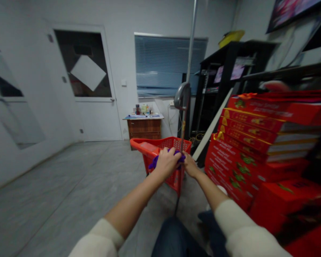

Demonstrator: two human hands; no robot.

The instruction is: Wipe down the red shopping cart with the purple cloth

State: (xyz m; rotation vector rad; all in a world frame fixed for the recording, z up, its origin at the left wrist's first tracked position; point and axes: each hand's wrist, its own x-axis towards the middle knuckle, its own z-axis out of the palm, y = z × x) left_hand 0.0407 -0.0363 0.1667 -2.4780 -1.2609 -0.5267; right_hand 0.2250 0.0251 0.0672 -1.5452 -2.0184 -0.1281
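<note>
A purple cloth (154, 163) is bunched against a thin upright metal pole (192, 39), in front of a red plastic basket (186, 142). My left hand (167, 159) lies over the cloth with its fingers curled round it, close beside the pole. On the other side, my right hand (190, 165) is closed near the pole, its fingertips at the cloth's right end. Whether these fingers grip cloth, pole or both is hidden. Higher up, a curved grey metal piece (179, 95) sits on the pole.
Stacked red boxes (240, 157) rise close on my right, before a black shelf rack (231, 57). Past the basket stands a wooden cabinet (144, 128) with small items on top. A white door (98, 121) is at the back left. A pale board (212, 125) leans behind the boxes.
</note>
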